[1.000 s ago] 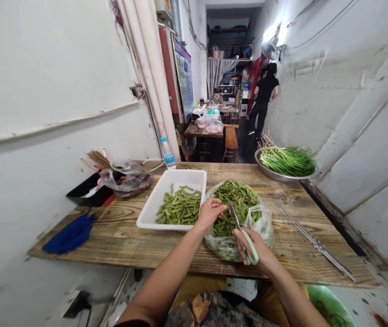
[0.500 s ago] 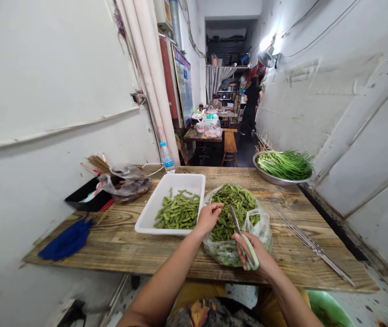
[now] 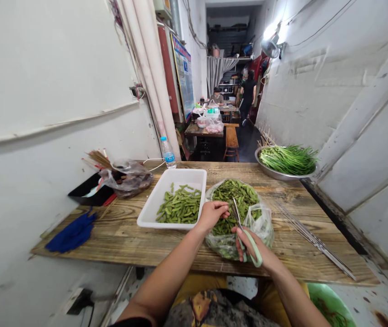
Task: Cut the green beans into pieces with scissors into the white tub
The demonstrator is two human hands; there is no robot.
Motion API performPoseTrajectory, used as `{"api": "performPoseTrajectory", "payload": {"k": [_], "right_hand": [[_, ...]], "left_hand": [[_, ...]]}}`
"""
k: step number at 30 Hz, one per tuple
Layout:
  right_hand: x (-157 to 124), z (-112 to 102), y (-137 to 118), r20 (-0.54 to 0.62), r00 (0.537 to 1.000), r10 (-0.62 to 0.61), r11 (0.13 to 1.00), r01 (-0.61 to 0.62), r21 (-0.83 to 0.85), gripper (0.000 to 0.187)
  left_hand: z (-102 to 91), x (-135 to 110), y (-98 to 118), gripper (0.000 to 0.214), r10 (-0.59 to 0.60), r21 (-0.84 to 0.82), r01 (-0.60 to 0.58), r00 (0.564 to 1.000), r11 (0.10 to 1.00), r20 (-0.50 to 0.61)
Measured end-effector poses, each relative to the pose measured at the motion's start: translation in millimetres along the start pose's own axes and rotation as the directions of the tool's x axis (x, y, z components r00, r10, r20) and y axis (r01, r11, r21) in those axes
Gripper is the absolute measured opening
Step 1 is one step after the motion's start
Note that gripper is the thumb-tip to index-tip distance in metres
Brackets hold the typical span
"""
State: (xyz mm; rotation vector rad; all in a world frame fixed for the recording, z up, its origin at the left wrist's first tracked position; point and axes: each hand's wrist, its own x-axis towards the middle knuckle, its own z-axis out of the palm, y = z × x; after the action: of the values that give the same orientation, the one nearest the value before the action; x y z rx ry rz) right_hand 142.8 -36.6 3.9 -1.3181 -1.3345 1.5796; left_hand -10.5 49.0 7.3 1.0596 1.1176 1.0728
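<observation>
My right hand (image 3: 250,245) grips a pair of scissors (image 3: 252,250) with pale green handles, the blades slightly apart and pointing away from me. Beside the blade tips, my left hand (image 3: 212,214) is closed in a pinch on what looks like a small edamame pod, mostly hidden by the fingers. Both hands are over a clear plastic bag (image 3: 265,222) heaped with green edamame pods (image 3: 238,193). To its left stands a white plastic tray (image 3: 153,200) with a pile of edamame pods (image 3: 182,206) in it.
A metal bowl (image 3: 284,176) of green chives stands at the back right, with metal skewers (image 3: 316,240) nearer. On the left lie a blue glove (image 3: 71,234), a black box (image 3: 93,197) and a plastic bag (image 3: 132,179). A water bottle (image 3: 168,154) stands behind the tray.
My left hand has shifted slightly right, towards the scissors, whose blades have opened a little. A person in the background has moved farther away.
</observation>
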Motion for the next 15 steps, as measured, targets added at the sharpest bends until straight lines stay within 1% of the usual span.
{"api": "performPoseTrajectory", "payload": {"k": [2,4,7,11,15], "right_hand": [[2.2,0.5,2.1,-0.013,1.0,0.002,1.0,-0.001,0.022,0.044],[5.4,0.9,5.5,-0.023,1.0,0.003,0.999,-0.002,0.043,0.044],[8.0,1.8,7.7,-0.023,1.0,-0.002,1.0,0.002,0.014,0.045],[6.1,4.2,4.3,-0.014,1.0,-0.005,0.999,0.005,-0.032,0.046],[6.2,7.7,3.0,-0.011,0.998,0.06,0.998,-0.06,-0.008,0.049]], "left_hand": [[1.2,-2.5,0.5,0.016,-0.038,-0.075,0.039,0.999,0.996,0.014],[1.8,-4.5,1.0,0.019,-0.056,-0.093,0.058,0.998,0.994,0.031],[1.4,-6.4,2.2,0.018,-0.043,-0.065,0.045,0.999,0.997,0.023],[1.8,-8.9,3.9,0.013,-0.025,-0.04,0.025,1.0,0.999,-0.002],[4.6,-11.3,1.6,0.01,-0.014,-0.012,0.015,1.0,1.0,0.009]]}}
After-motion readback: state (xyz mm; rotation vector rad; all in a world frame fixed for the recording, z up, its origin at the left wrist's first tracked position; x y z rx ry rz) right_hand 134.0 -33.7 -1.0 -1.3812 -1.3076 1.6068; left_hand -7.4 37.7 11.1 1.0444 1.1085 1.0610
